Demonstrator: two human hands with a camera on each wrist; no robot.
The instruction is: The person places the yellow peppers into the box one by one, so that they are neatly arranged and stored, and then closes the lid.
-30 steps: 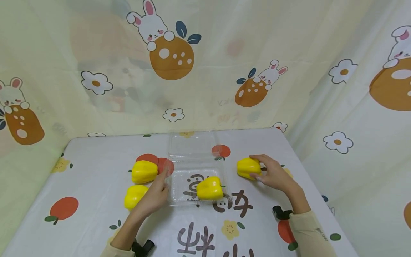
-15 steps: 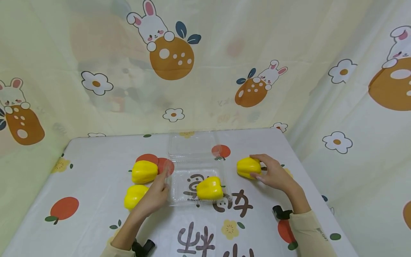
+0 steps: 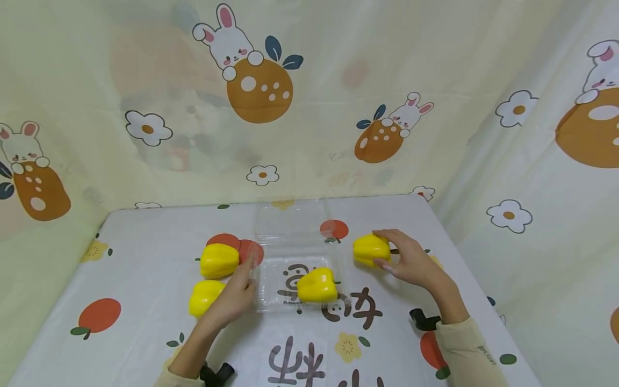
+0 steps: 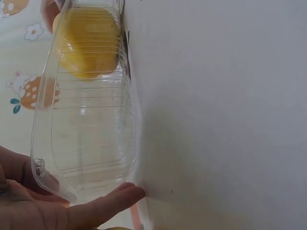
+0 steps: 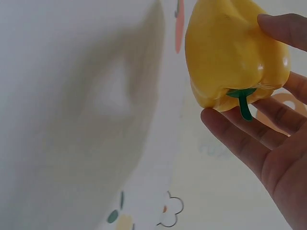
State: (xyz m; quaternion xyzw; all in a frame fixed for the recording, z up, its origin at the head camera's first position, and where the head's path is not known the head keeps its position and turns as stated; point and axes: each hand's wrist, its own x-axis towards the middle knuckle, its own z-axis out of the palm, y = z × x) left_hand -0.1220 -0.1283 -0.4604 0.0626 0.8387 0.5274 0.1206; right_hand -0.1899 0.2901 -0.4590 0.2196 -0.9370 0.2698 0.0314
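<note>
My right hand [image 3: 407, 259] grips a yellow bell pepper [image 3: 371, 250] from its stem side, thumb and fingers spread round it. In the right wrist view this bell pepper [image 5: 235, 52] has its green stem turned toward the palm, and a shadow falls on the cloth beside it. A clear plastic clamshell container [image 3: 271, 301] lies with its lid folded back; another yellow bell pepper [image 3: 317, 285] sits in its base at the right. My left hand [image 3: 237, 293] holds the container's left edge; in the left wrist view the rim [image 4: 41, 134] runs between thumb and fingers.
Two more yellow bell peppers, a far one [image 3: 219, 260] and a near one [image 3: 205, 297], lie left of the container, close to my left hand and forearm. A white printed cloth [image 3: 145, 344] covers the table. Printed curtains [image 3: 319, 145] hang behind and at the sides.
My right hand has shifted slightly left and up with the bell pepper. The left hand stays at the container's edge, and the whole view has tilted a little.
</note>
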